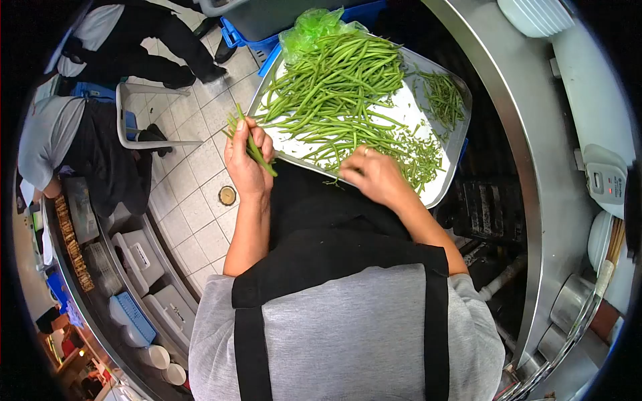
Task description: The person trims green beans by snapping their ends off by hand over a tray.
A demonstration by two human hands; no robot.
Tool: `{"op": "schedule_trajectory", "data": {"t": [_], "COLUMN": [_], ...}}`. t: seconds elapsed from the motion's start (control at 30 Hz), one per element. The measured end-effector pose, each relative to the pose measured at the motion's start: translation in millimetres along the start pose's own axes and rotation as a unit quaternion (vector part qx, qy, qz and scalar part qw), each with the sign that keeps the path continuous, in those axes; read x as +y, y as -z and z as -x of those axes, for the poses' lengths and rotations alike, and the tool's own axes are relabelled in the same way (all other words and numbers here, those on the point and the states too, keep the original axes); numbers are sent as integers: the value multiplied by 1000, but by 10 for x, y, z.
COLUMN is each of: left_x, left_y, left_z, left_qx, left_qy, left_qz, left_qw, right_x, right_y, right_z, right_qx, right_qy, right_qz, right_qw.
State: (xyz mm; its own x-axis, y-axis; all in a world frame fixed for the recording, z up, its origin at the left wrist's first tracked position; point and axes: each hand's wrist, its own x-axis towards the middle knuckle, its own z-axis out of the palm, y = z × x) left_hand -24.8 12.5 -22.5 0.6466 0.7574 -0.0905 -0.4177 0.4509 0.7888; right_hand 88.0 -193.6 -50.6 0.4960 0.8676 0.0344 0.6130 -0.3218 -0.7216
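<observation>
A metal tray (459, 157) lined with white holds a large heap of long green beans (341, 73). My left hand (249, 157) is closed around a small bunch of green beans (261, 158) at the tray's left edge. Over the near edge of the tray is my right hand (374, 175), its fingers curled together; what they hold, if anything, is too small to name. Short trimmed bean bits (421, 164) lie just right of that hand. A separate small pile of thin pieces (441, 97) sits in the tray's right corner. Green plastic (314, 30) touches the heap's far side.
Two other people stand at the left, one bent by a counter (107, 247) with containers. A grey stool frame (120, 117) stands on the tiled floor (194, 207). Along the right runs a steel counter (528, 134) with stacked bowls (535, 17), a rice cooker (605, 184) and pots (572, 301).
</observation>
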Motion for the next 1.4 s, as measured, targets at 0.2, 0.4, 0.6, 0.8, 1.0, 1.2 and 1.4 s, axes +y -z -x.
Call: {"op": "schedule_trajectory", "data": {"t": [0.2,0.4,0.6,0.8,1.0,1.2,1.4], "left_x": [-119,-339,-479,-502,-459,-491,-473], "left_y": [57,-56,-176,-213,-178,-168,-191], "left_z": [67,200,160,193,157,142,180], "left_qx": [7,-283,-317,-364,-198,-157,-140], "left_qy": [123,83,64,69,250,242,234], "left_qz": [-129,-388,-431,-388,-222,-197,-179], "left_qw": [984,873,843,844,921,937,945], "right_x": [-23,19,-1,42,177,-4,171], "right_y": [-124,63,271,334,304,89,22], "right_z": [-35,-143,-138,-60,-36,-13,-12], "right_qx": [-9,-2,8,131,66,-40,-11], "right_qy": [119,-127,-169,-57,-97,-191,-175], "right_qz": [98,-388,-480,-23,88,-281,-386], "right_qw": [988,913,861,989,989,940,906]}}
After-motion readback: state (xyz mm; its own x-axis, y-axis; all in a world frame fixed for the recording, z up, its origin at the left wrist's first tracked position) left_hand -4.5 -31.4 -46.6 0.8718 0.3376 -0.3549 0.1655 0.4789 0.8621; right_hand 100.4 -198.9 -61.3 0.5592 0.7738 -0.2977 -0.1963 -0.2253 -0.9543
